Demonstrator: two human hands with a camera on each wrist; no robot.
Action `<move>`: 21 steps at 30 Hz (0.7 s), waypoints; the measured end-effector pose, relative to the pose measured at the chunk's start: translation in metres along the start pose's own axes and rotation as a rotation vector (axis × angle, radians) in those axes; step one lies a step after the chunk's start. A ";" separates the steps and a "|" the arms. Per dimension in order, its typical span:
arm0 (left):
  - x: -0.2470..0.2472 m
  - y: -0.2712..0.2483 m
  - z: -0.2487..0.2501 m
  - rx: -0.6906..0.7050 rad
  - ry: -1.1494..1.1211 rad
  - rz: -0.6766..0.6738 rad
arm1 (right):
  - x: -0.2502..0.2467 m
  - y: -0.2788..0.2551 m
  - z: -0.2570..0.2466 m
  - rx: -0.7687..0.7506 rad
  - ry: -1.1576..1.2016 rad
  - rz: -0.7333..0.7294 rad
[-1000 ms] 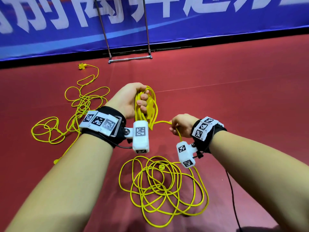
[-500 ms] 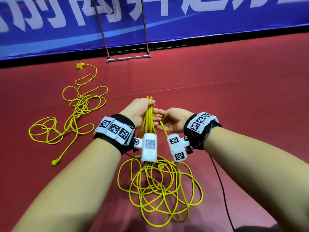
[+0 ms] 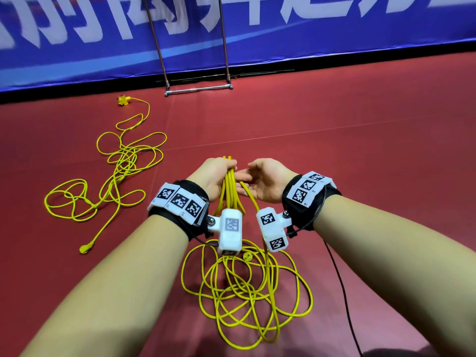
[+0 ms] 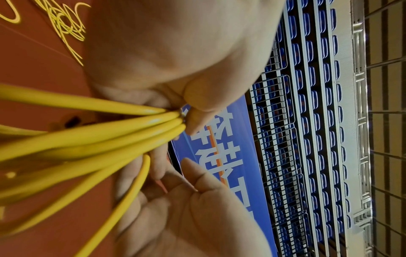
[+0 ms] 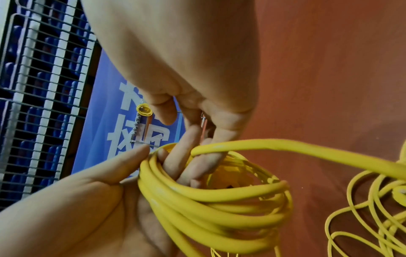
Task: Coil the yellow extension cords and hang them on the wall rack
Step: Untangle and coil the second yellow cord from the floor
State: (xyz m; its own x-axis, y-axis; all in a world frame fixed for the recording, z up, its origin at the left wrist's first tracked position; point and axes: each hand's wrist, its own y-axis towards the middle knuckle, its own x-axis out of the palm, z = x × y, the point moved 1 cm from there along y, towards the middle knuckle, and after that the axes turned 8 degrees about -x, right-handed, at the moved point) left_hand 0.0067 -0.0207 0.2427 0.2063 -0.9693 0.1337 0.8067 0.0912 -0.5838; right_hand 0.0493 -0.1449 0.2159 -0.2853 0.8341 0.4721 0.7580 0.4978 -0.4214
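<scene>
Left hand (image 3: 215, 173) grips the coiled yellow extension cord (image 3: 229, 191), loops hanging vertically toward the floor (image 3: 360, 176); right hand (image 3: 268, 180), fingers spread, touches one strand.

The thin plastic-sheathed extension cord (image 3: 233, 186) and the second tangled cord lying loose (image 3: 121, 171) are both bright yellow, against a dark red smooth floor (image 3: 360, 155). The fabric wall banner (image 3: 283, 34) is blue with large white characters. The padded wristbands (image 3: 180, 202) are black, carrying white tags with black square-code patterns.

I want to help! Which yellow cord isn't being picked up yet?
The tangled cord lying far left on the floor. The other cord runs up into the left hand.
</scene>
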 end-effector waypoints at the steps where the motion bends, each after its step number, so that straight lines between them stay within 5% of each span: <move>1: -0.001 0.001 -0.001 0.004 -0.018 0.000 | 0.001 0.001 0.001 -0.011 -0.044 0.000; 6: -0.014 0.007 0.008 0.112 -0.186 0.092 | -0.007 -0.003 0.008 -0.044 -0.414 -0.126; 14: -0.028 0.016 0.007 0.170 -0.307 0.167 | -0.011 -0.009 0.007 -0.102 -0.607 -0.320; 21: -0.031 0.018 0.012 0.196 -0.304 0.164 | -0.003 0.000 0.016 -0.424 -0.845 -0.120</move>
State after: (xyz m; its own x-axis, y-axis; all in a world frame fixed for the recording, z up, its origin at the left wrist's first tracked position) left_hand 0.0217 0.0137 0.2375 0.4724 -0.8289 0.2996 0.8337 0.3098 -0.4571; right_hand 0.0409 -0.1439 0.2019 -0.5787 0.7614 -0.2922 0.7984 0.6021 -0.0122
